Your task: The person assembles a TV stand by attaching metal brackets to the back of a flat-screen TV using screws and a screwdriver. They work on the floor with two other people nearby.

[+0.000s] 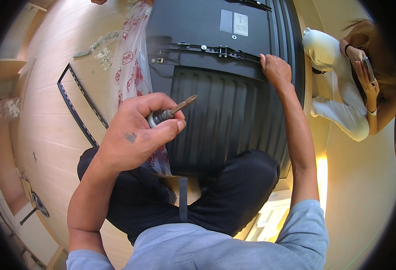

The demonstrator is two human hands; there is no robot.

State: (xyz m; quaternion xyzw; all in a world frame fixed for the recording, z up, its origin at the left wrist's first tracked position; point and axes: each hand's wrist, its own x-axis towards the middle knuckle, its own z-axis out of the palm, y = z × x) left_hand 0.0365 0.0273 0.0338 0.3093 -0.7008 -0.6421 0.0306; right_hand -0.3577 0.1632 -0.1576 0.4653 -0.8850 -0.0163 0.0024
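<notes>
A large black flat-screen TV [227, 130] lies in front of me with its ribbed back facing up. Across that back runs a black metal mounting bracket [223, 52] with bolts along it. Wrapped round its right end, my right hand [277, 71] is closed. My left hand [139, 126] is raised over the TV's near left side, closed round a screwdriver [177, 108]. The screwdriver's bit points up and to the right, clear of the bracket; most of its handle is hidden in the palm. A second bracket [252, 4] crosses the TV at the far edge.
Printed plastic wrap [128, 58] lies along the TV's left side. Beyond it on the floor are a black slotted metal frame [77, 108] and small hardware bags [101, 49]. To the right sits another person [342, 81] holding a phone [368, 69]. Part of a hand [99, 2] shows at the top edge.
</notes>
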